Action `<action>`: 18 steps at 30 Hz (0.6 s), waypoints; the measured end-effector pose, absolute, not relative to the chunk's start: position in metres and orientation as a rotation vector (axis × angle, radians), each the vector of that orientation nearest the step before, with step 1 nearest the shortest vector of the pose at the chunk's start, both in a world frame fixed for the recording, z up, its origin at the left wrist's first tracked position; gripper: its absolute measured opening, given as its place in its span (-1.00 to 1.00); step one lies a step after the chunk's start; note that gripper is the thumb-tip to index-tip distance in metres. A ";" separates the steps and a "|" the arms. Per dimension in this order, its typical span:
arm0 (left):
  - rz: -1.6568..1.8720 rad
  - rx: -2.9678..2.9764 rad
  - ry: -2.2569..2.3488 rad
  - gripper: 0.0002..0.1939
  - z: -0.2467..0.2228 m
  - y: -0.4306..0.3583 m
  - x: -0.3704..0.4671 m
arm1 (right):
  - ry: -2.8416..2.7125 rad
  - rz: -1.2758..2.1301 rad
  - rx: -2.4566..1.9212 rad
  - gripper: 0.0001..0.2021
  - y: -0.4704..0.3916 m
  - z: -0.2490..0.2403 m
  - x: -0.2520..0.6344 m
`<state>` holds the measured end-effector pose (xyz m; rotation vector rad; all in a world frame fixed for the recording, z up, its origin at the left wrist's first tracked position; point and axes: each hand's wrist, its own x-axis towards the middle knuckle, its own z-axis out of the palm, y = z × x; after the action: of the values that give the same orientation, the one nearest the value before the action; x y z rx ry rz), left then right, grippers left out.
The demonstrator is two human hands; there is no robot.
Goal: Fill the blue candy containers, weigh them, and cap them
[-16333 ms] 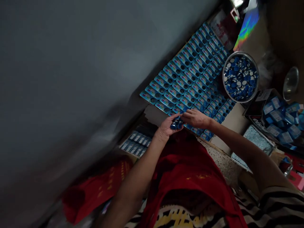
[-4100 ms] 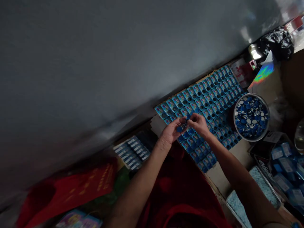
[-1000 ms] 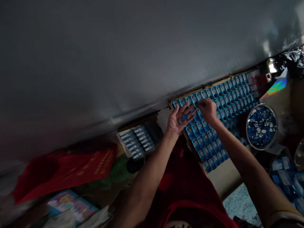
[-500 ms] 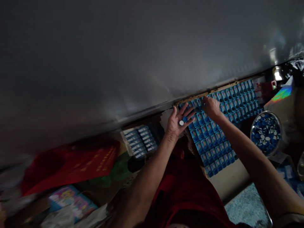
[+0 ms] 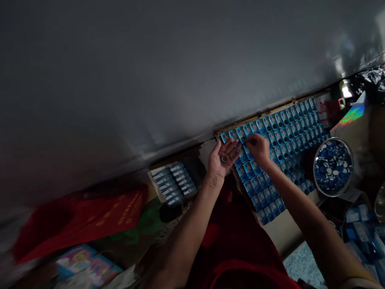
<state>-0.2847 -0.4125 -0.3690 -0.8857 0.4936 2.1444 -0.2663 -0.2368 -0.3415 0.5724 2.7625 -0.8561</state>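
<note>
My left hand (image 5: 221, 159) is palm up with its fingers stretched out, and a small round disc (image 5: 223, 159) lies loose on the palm. Just to its right, my right hand (image 5: 259, 151) has thumb and fingers pinched together, with a small dark blue disc (image 5: 247, 141) partly showing at the tips. It hovers over the upper left rows of small blue packs (image 5: 269, 123), which lie in tight slanting rows on a board. Many packs show a round spot at their lower end. My right hand and forearm hide some of the middle ones.
A round metal bowl (image 5: 352, 168) full of blue and white discs stands at the right. Blue boxes (image 5: 362, 230) lie below it. Left of my hands is a tray of stacked packs (image 5: 171, 182), then a red bag (image 5: 90, 218). A grey wall (image 5: 150, 72) rises behind.
My right hand has moved left and down, closer to my left hand. Two discs lay on the left palm before; one shows there now. The view has shifted slightly.
</note>
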 end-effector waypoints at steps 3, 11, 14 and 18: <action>2.193 -0.919 0.540 -0.54 -0.375 -0.425 -0.288 | 2.793 -0.551 0.428 -0.82 -0.226 -0.341 -0.294; 2.276 -0.777 0.528 -0.47 -0.375 -0.431 -0.308 | 2.557 -0.054 0.400 -0.66 -0.231 -0.331 -0.339; 2.269 -0.768 0.573 -0.48 -0.370 -0.429 -0.308 | 2.584 -0.063 0.381 -0.68 -0.233 -0.322 -0.335; 2.251 -0.846 0.678 -0.53 -0.364 -0.428 -0.302 | 2.734 -0.443 0.319 -0.86 -0.262 -0.305 -0.298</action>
<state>-0.3018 -0.4281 -0.3644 -0.8459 0.6776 2.2505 -0.2983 -0.2619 -0.3046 0.3190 2.7345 -0.4433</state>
